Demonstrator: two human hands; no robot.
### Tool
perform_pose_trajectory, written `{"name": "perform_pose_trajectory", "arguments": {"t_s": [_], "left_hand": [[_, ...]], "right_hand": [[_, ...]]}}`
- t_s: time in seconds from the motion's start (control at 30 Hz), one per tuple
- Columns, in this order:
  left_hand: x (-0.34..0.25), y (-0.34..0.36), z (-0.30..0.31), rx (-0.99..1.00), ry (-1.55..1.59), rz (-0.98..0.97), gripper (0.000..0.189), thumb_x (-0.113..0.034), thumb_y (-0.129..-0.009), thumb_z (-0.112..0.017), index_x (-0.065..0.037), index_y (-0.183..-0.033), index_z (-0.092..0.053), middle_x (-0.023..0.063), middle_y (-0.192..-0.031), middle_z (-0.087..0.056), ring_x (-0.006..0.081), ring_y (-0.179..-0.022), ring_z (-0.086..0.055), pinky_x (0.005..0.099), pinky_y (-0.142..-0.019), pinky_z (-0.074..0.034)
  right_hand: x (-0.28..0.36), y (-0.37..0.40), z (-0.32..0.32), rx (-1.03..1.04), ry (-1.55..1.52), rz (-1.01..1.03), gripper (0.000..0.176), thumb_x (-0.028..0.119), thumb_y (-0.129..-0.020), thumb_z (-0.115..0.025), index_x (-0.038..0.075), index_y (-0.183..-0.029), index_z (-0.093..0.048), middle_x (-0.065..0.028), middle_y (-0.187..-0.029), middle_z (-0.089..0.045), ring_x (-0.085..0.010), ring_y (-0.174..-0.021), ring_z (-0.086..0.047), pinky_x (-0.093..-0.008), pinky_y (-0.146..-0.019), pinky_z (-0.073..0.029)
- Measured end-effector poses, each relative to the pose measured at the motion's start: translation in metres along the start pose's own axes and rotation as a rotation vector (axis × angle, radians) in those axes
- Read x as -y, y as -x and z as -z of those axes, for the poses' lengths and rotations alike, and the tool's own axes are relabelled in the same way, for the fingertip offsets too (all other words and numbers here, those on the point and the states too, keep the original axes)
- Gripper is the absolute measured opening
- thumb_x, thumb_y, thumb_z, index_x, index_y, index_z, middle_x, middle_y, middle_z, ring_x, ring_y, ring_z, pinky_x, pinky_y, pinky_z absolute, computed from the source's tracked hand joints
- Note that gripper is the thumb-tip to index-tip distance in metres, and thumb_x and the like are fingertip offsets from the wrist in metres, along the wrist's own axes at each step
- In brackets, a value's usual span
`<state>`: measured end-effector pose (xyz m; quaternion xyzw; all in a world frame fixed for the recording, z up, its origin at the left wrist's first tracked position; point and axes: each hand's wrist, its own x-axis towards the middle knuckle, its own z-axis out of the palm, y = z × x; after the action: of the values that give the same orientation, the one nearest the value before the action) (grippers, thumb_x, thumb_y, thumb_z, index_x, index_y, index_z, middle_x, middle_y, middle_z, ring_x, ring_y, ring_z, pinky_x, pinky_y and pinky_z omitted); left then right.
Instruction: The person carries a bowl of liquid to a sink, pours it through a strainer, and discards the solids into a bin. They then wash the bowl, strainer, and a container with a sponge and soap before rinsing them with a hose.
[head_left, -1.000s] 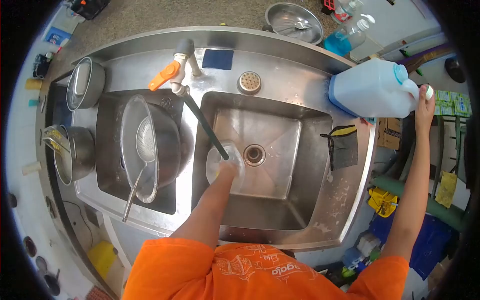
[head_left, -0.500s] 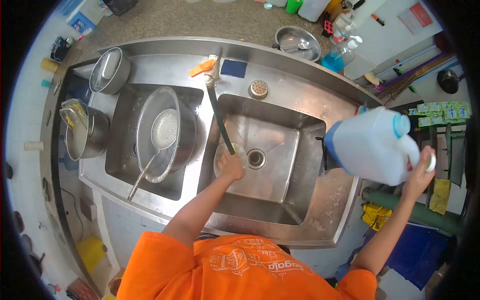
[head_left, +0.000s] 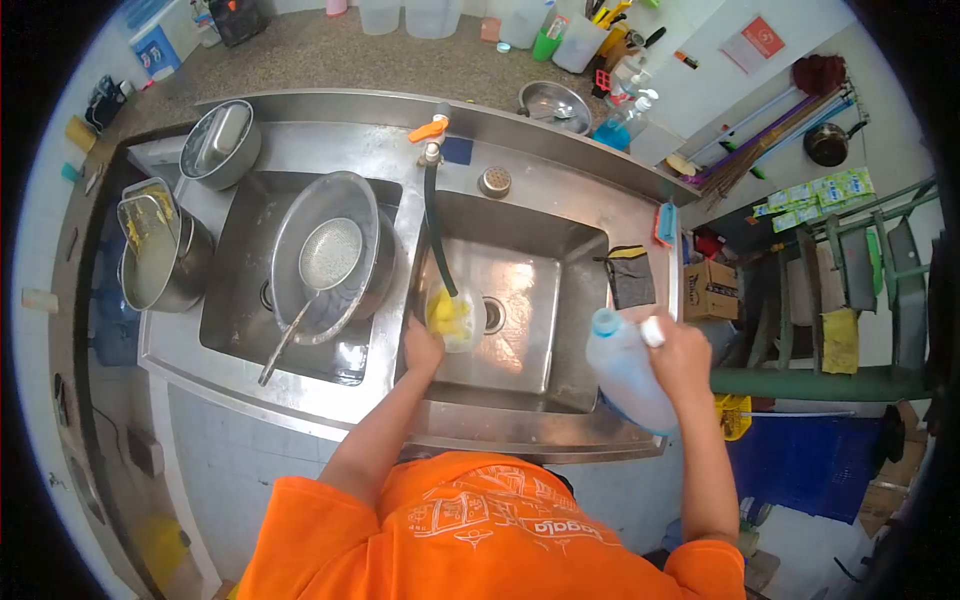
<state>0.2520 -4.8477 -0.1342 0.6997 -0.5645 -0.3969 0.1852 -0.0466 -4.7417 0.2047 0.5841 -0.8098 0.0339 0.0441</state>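
My left hand (head_left: pixel 424 347) grips the near-left side of a small clear bowl (head_left: pixel 462 343) in the right sink basin, its fingers partly hidden. Something yellow and soft-looking (head_left: pixel 447 314) lies in the bowl, below the end of a dark hose (head_left: pixel 441 250) from the tap. On the right, my right hand (head_left: pixel 684 358) is closed round the handle of a translucent plastic jug (head_left: pixel 630 375), tilted with its blue-ringed mouth toward the basin. A white cap (head_left: pixel 653 331) shows at the fingers of that hand. The jug is over the right rim of the sink.
The left basin holds a large bowl (head_left: pixel 372 270) with a strainer (head_left: pixel 330 254). Metal pots (head_left: pixel 170 262) stand at the far left. A dark cloth (head_left: pixel 630 277) and a blue brush (head_left: pixel 665 224) lie on the right ledge. A soap bottle (head_left: pixel 622 122) stands behind.
My right hand has brought the jug left and nearer to me, turning its mouth toward the basin. My left hand has moved from inside the bowl to its side, uncovering the yellow thing.
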Motion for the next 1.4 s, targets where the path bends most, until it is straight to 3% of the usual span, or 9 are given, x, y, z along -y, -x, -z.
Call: {"name": "perform_pose_trajectory", "arguments": {"t_s": [0.03, 0.07, 0.17, 0.3, 0.4, 0.63, 0.67, 1.03, 1.4], "left_hand": [[-0.002, 0.008, 0.003, -0.109, 0.006, -0.102, 0.067, -0.007, -0.081, -0.068, 0.009, -0.140, -0.039, 0.0329, -0.114, -0.062, 0.0477, -0.109, -0.060, 0.0494, -0.098, -0.048], [0.001, 0.014, 0.000, -0.305, 0.001, -0.338, 0.064, -0.005, -0.079, -0.068, 0.008, -0.136, -0.043, 0.0288, -0.114, -0.063, 0.0467, -0.107, -0.060, 0.0501, -0.097, -0.048], [0.000, 0.033, 0.019, -0.276, 0.024, -0.446, 0.060, -0.003, -0.078, -0.069, 0.006, -0.133, -0.047, 0.0241, -0.115, -0.064, 0.0416, -0.105, -0.062, 0.0483, -0.097, -0.049], [0.011, 0.046, 0.059, -0.175, 0.242, -0.402, 0.053, 0.000, -0.079, -0.067, 0.004, -0.129, -0.050, 0.0203, -0.112, -0.066, 0.0322, -0.099, -0.066, 0.0421, -0.089, -0.053], [0.022, 0.056, 0.092, -0.112, 0.355, -0.411, 0.043, 0.003, -0.083, -0.061, 0.002, -0.125, -0.054, 0.0138, -0.103, -0.070, 0.0195, -0.086, -0.068, 0.0296, -0.069, -0.056], [0.052, 0.084, 0.151, -0.193, 0.398, -0.293, 0.035, 0.002, -0.086, -0.058, -0.001, -0.121, -0.058, 0.0085, -0.099, -0.072, 0.0143, -0.081, -0.066, 0.0263, -0.067, -0.051], [0.053, 0.088, 0.157, -0.208, 0.429, -0.254, 0.038, 0.003, -0.080, -0.058, 0.000, -0.118, -0.058, 0.0143, -0.096, -0.072, 0.0258, -0.081, -0.070, 0.0348, -0.074, -0.054], [0.076, 0.098, 0.186, -0.179, 0.451, -0.152, 0.028, 0.003, -0.081, -0.060, 0.002, -0.108, -0.066, 0.0142, -0.097, -0.074, 0.0219, -0.080, -0.070, 0.0319, -0.075, -0.054], [0.066, 0.088, 0.192, -0.134, 0.433, -0.165, 0.024, 0.001, -0.082, -0.061, 0.001, -0.105, -0.066, 0.0119, -0.094, -0.073, 0.0203, -0.080, -0.070, 0.0314, -0.072, -0.054]], "right_hand": [[0.005, 0.001, -0.006, 0.111, 0.045, 0.042, 0.010, 0.021, -0.088, -0.063, 0.013, -0.093, -0.065, -0.0207, -0.075, -0.068, -0.0427, -0.071, -0.067, -0.0538, -0.063, -0.052], [0.009, 0.000, -0.012, 0.109, 0.054, 0.049, 0.010, 0.021, -0.088, -0.063, 0.013, -0.093, -0.065, -0.0207, -0.075, -0.068, -0.0427, -0.071, -0.067, -0.0538, -0.063, -0.052], [0.033, -0.003, -0.023, 0.155, 0.053, 0.141, 0.013, 0.020, -0.087, -0.062, 0.013, -0.097, -0.065, -0.0198, -0.074, -0.069, -0.0417, -0.072, -0.068, -0.0531, -0.063, -0.052], [0.080, -0.016, -0.026, 0.275, 0.090, 0.210, 0.014, 0.018, -0.087, -0.060, 0.012, -0.098, -0.067, -0.0216, -0.077, -0.069, -0.0423, -0.075, -0.070, -0.0541, -0.066, -0.054], [0.112, -0.023, -0.042, 0.373, 0.132, 0.268, 0.017, 0.016, -0.088, -0.056, 0.011, -0.098, -0.069, -0.0227, -0.082, -0.070, -0.0423, -0.079, -0.071, -0.0544, -0.069, -0.055], [0.157, -0.041, -0.083, 0.532, 0.233, 0.412, 0.025, 0.014, -0.088, -0.052, 0.010, -0.102, -0.073, -0.0211, -0.091, -0.073, -0.0389, -0.089, -0.072, -0.0498, -0.078, -0.057], [0.161, -0.044, -0.089, 0.536, 0.235, 0.431, 0.025, 0.014, -0.088, -0.052, 0.010, -0.102, -0.073, -0.0211, -0.091, -0.073, -0.0389, -0.089, -0.072, -0.0498, -0.078, -0.057], [0.196, -0.058, -0.147, 0.806, 0.418, 0.456, 0.030, 0.014, -0.093, -0.051, 0.006, -0.112, -0.073, -0.0199, -0.119, -0.070, -0.0371, -0.110, -0.069, -0.0472, -0.091, -0.056], [0.197, -0.061, -0.147, 0.823, 0.386, 0.449, 0.030, 0.014, -0.093, -0.052, 0.007, -0.112, -0.073, -0.0193, -0.117, -0.071, -0.0348, -0.110, -0.070, -0.0462, -0.092, -0.055]]}}
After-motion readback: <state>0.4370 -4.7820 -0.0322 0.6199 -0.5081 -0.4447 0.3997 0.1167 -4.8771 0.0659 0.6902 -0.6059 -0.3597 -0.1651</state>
